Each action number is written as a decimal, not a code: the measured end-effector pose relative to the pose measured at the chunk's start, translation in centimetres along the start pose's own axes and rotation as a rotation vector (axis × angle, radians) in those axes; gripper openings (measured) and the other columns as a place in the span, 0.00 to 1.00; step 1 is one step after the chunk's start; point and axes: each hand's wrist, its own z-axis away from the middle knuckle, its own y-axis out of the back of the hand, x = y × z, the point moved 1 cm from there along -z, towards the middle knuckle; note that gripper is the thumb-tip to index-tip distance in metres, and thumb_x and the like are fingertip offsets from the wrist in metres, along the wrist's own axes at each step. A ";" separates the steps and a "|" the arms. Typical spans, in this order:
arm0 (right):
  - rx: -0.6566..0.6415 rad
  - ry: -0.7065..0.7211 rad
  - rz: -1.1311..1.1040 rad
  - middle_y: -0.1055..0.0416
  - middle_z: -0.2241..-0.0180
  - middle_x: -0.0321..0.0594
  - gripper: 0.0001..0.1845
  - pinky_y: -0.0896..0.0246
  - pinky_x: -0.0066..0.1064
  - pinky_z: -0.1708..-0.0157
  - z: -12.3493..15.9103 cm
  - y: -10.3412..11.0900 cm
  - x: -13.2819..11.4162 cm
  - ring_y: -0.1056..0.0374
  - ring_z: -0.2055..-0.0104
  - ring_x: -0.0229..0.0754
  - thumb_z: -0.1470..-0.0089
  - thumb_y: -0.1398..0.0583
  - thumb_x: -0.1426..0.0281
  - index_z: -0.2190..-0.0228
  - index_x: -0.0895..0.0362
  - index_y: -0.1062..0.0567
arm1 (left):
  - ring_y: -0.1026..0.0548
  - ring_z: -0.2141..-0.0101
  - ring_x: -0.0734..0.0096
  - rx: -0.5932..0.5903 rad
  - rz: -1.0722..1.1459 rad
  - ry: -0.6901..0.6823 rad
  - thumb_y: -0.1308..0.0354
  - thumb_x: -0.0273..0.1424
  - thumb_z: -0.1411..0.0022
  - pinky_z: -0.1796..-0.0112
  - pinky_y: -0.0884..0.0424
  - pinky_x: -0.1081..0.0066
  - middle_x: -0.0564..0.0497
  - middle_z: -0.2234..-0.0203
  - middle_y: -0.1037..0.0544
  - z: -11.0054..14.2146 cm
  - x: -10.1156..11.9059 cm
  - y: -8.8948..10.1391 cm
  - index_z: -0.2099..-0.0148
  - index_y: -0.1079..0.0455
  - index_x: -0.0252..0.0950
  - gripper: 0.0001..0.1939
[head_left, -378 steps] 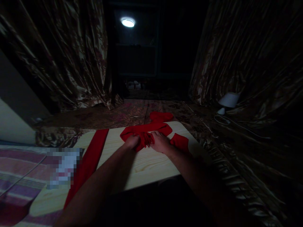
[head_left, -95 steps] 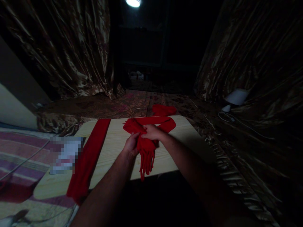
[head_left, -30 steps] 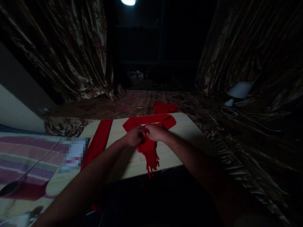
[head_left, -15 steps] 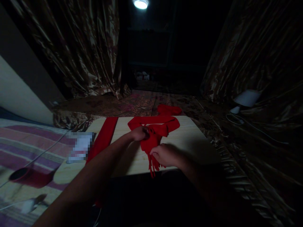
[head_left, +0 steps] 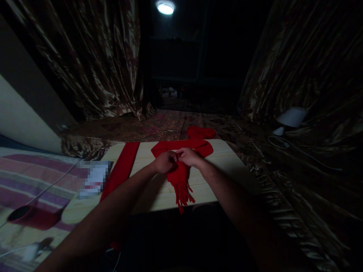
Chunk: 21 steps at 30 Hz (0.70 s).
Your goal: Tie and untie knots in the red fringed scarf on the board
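A red scarf point(head_left: 178, 174) with a fringed end lies across a light wooden table point(head_left: 211, 181). Its fringe hangs toward the table's near edge, while a folded length bends round at the far side. My left hand point(head_left: 166, 161) is closed on the scarf just above the fringed end. Close beside it, my right hand point(head_left: 189, 156) pinches the same part, fingertips nearly meeting those of the left. The exact grip between the fingers is partly hidden. Another red length of cloth point(head_left: 121, 166) runs down the table's left side; my left forearm covers part of it.
Beyond the table's far edge sits a red bundle point(head_left: 200, 132). On the left are a blurred-out packet point(head_left: 95, 179), a dark red cylindrical container point(head_left: 36, 218) and a striped bedspread point(head_left: 36, 170). A white lamp point(head_left: 292, 117) with a cord stands at right; curtains point(head_left: 113, 56) hang behind.
My right hand has moved up from the fringe to the scarf beside my left hand. The fringed end now hangs freely. My left hand stays at nearly the same spot.
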 end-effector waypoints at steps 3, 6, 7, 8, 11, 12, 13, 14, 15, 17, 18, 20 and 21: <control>0.252 0.070 0.225 0.26 0.70 0.36 0.10 0.36 0.24 0.66 -0.7 1.7 -0.3 0.29 0.66 0.38 0.51 0.39 0.81 0.67 0.56 0.24 | 0.27 0.57 0.60 0.191 -0.101 -0.103 0.45 0.24 0.56 0.54 0.31 0.65 0.43 0.62 0.25 0.9 0.3 -0.2 0.71 0.28 0.36 0.08; 0.485 0.066 0.114 0.26 0.68 0.35 0.10 0.33 0.25 0.64 -1.0 3.1 -0.8 0.26 0.66 0.37 0.48 0.42 0.80 0.65 0.55 0.28 | 0.28 0.58 0.59 0.271 -0.119 -0.083 0.45 0.23 0.55 0.55 0.30 0.64 0.44 0.64 0.26 1.4 0.3 -0.4 0.70 0.29 0.36 0.07; 0.491 0.032 -0.001 0.27 0.69 0.34 0.11 0.33 0.25 0.66 -1.0 3.2 -1.0 0.26 0.68 0.36 0.47 0.43 0.80 0.64 0.55 0.30 | 0.28 0.63 0.62 0.238 -0.084 -0.038 0.45 0.24 0.55 0.59 0.30 0.65 0.46 0.68 0.26 1.4 0.3 -0.4 0.70 0.30 0.36 0.07; 0.454 -0.005 -0.124 0.28 0.70 0.34 0.11 0.32 0.24 0.67 -1.0 3.1 -1.2 0.26 0.71 0.35 0.46 0.44 0.81 0.63 0.55 0.31 | 0.28 0.67 0.64 0.188 -0.022 0.018 0.44 0.26 0.54 0.63 0.30 0.66 0.49 0.71 0.27 1.3 0.1 -0.5 0.70 0.31 0.36 0.06; 0.223 -0.088 -0.352 0.30 0.73 0.31 0.10 0.32 0.24 0.70 -1.0 2.2 -1.8 0.27 0.75 0.33 0.45 0.44 0.82 0.64 0.55 0.35 | 0.33 0.77 0.72 0.049 0.253 0.175 0.43 0.32 0.52 0.73 0.37 0.71 0.56 0.79 0.31 0.6 -0.3 -0.5 0.70 0.34 0.37 0.05; 0.147 -0.103 -0.347 0.31 0.74 0.30 0.10 0.33 0.23 0.71 -0.9 1.9 -1.9 0.28 0.76 0.32 0.45 0.43 0.81 0.64 0.55 0.34 | 0.35 0.78 0.73 0.031 0.334 0.199 0.43 0.33 0.52 0.75 0.39 0.72 0.57 0.80 0.32 0.4 -0.5 -0.5 0.70 0.35 0.37 0.07; 0.083 -0.111 -0.315 0.31 0.74 0.29 0.08 0.35 0.22 0.72 -0.9 1.7 -1.8 0.29 0.77 0.32 0.44 0.42 0.79 0.64 0.56 0.34 | 0.36 0.79 0.75 0.028 0.395 0.210 0.42 0.34 0.52 0.75 0.40 0.73 0.57 0.81 0.33 0.2 -0.6 -0.5 0.70 0.35 0.37 0.08; 0.029 -0.115 -0.269 0.31 0.74 0.29 0.05 0.37 0.21 0.73 -0.9 1.5 -1.6 0.31 0.77 0.31 0.43 0.41 0.77 0.65 0.56 0.32 | 0.36 0.79 0.76 0.037 0.438 0.215 0.41 0.35 0.53 0.76 0.41 0.73 0.58 0.81 0.33 0.0 -0.8 -0.4 0.70 0.35 0.36 0.09; -0.021 -0.113 -0.225 0.31 0.74 0.29 0.02 0.40 0.20 0.75 -0.9 1.5 -1.4 0.33 0.78 0.30 0.42 0.40 0.73 0.65 0.56 0.31 | 0.37 0.80 0.76 0.053 0.468 0.220 0.40 0.36 0.54 0.76 0.41 0.73 0.58 0.81 0.33 -0.1 -0.9 -0.4 0.70 0.34 0.36 0.10; -0.118 -0.097 -0.183 0.29 0.73 0.31 0.09 0.43 0.20 0.75 -1.1 1.5 -0.8 0.36 0.77 0.30 0.38 0.41 0.65 0.66 0.57 0.27 | 0.37 0.80 0.77 0.096 0.508 0.235 0.38 0.37 0.55 0.75 0.41 0.73 0.57 0.81 0.32 -0.2 -1.2 -0.4 0.69 0.33 0.35 0.13; -0.168 -0.082 -0.195 0.27 0.72 0.33 0.13 0.43 0.20 0.74 -1.2 1.5 -0.5 0.35 0.75 0.31 0.37 0.42 0.60 0.66 0.57 0.25 | 0.37 0.80 0.77 0.112 0.526 0.241 0.37 0.38 0.56 0.75 0.41 0.73 0.57 0.80 0.32 -0.3 -1.3 -0.5 0.69 0.33 0.35 0.14; -0.292 -0.050 -0.242 0.24 0.68 0.36 0.17 0.40 0.21 0.69 -1.3 1.5 -0.1 0.32 0.69 0.33 0.37 0.42 0.56 0.65 0.57 0.23 | 0.36 0.79 0.77 0.152 0.556 0.250 0.36 0.38 0.57 0.75 0.40 0.73 0.56 0.79 0.31 -0.5 -1.7 -0.8 0.70 0.33 0.35 0.15; -0.367 -0.041 -0.253 0.23 0.67 0.37 0.17 0.38 0.22 0.67 -1.3 1.5 0.0 0.31 0.66 0.33 0.39 0.40 0.56 0.66 0.57 0.22 | 0.36 0.78 0.77 0.178 0.566 0.256 0.36 0.38 0.57 0.74 0.40 0.73 0.56 0.79 0.30 -0.6 -2.0 -1.0 0.70 0.34 0.35 0.14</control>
